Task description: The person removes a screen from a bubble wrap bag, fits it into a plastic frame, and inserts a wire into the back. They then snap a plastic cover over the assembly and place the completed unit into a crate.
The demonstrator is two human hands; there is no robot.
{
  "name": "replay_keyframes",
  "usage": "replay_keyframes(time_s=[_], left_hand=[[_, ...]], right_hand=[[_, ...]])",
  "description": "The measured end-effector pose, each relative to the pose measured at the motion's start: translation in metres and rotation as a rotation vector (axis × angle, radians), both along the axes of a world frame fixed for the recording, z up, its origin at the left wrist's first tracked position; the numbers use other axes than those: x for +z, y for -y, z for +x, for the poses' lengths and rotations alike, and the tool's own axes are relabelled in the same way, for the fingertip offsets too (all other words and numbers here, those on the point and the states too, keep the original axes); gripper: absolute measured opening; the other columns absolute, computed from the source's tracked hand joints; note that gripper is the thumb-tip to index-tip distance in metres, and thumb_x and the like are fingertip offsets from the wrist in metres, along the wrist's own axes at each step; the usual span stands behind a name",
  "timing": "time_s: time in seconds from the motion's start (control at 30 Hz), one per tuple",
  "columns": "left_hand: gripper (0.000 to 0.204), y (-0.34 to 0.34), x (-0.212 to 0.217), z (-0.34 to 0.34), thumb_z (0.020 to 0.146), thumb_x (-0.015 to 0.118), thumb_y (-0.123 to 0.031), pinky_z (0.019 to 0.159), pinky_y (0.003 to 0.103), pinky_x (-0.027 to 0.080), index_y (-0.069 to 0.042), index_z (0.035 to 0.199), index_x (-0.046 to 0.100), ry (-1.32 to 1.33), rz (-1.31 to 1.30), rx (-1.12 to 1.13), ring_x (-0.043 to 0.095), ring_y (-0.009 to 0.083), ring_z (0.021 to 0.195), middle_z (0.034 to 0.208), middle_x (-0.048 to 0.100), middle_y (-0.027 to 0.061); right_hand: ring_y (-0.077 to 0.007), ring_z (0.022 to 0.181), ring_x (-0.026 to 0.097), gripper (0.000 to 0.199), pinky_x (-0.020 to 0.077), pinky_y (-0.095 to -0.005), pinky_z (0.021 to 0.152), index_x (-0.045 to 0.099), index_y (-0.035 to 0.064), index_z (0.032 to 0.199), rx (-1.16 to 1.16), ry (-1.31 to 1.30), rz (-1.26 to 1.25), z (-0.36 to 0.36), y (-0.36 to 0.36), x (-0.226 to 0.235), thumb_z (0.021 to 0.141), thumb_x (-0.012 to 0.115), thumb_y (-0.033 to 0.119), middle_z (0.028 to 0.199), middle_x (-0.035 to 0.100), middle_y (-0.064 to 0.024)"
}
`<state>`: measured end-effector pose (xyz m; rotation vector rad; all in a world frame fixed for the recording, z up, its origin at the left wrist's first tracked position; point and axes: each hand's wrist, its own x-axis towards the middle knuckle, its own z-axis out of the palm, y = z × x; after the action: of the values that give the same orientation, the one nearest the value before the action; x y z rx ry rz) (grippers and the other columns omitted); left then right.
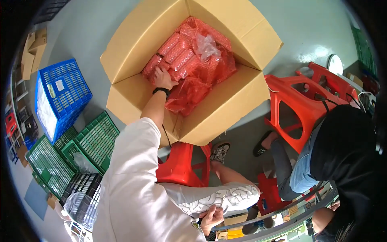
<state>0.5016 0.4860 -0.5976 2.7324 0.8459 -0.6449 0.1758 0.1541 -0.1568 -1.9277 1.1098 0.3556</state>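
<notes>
A large open cardboard box (219, 105) stands in front of me, with red bubble-wrapped bundles (179, 60) lying in rows inside. My left hand (162, 78), with a black band on the wrist, reaches over the near left wall. Its fingers are apart and touch the bundles at the left side of the box. Loose red bubble wrap (189, 92) is heaped beside that hand, and a clear crumpled plastic bag (207, 46) lies on top farther back. My right hand (212, 218) rests by my thigh, fingers curled in, with no object visible in it.
A red stool (177, 165) is under the near side of the box. More red stools (296, 90) stand at the right, near a person in black (342, 149). A blue crate (66, 92), green crates (94, 139) and a black crate (82, 187) stand at the left.
</notes>
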Motion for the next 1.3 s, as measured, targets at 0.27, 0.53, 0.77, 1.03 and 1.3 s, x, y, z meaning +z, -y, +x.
replay_keyframes(time_s=[0.27,0.53,0.77,1.03,1.3], left_hand=[[0.125,0.022,-0.037,-0.009,0.058,0.102,-0.038,0.117,0.059,0.038,0.003,0.154,0.033,-0.085,0.06,0.133,0.047,0.0424,0.139,0.152,0.041,0.0245],[0.13,-0.01,-0.06,0.003,0.063,0.098,-0.042,0.115,0.059,0.039,0.001,0.16,0.023,-0.121,0.093,-0.008,0.047,0.0433,0.139,0.149,0.044,0.0251],[0.133,-0.033,-0.055,0.013,0.065,0.097,-0.041,0.121,0.063,0.033,-0.002,0.164,0.016,-0.204,-0.033,0.044,0.04,0.0457,0.147,0.157,0.04,0.0293],[0.123,-0.063,-0.025,0.014,0.07,0.093,-0.03,0.122,0.047,0.039,0.001,0.164,0.019,-0.097,-0.409,0.167,0.043,0.037,0.15,0.162,0.041,0.0267],[0.092,-0.074,0.114,0.037,0.075,0.089,-0.021,0.114,0.038,0.048,-0.002,0.154,0.047,-0.192,-1.057,0.505,0.06,0.0246,0.134,0.142,0.065,0.0131]], right_hand=[[-0.0131,0.034,0.052,0.04,0.039,-0.0293,0.036,0.053,0.0029,0.082,0.043,-0.087,-0.03,0.018,0.0,0.004,0.109,0.062,0.031,0.044,0.056,-0.0062],[-0.0125,0.038,0.057,0.049,0.0447,-0.0279,0.042,0.054,0.0048,0.074,-0.01,-0.181,-0.072,0.019,0.001,0.009,0.108,0.064,0.038,0.043,0.058,-0.0063],[-0.013,0.035,0.053,0.048,0.0406,-0.0302,0.039,0.053,0.0041,0.075,0.051,-0.16,-0.113,0.015,0.003,0.003,0.109,0.063,0.037,0.041,0.055,-0.0059],[-0.0127,0.035,0.053,0.048,0.0407,-0.0294,0.039,0.052,0.0062,0.072,-0.105,-0.073,0.002,0.013,-0.002,-0.003,0.109,0.063,0.035,0.044,0.058,-0.0064],[-0.0119,0.038,0.058,0.048,0.0436,-0.0287,0.04,0.057,0.0017,0.072,-0.246,-0.041,0.075,0.005,0.012,0.001,0.108,0.066,0.032,0.045,0.059,-0.0062]])
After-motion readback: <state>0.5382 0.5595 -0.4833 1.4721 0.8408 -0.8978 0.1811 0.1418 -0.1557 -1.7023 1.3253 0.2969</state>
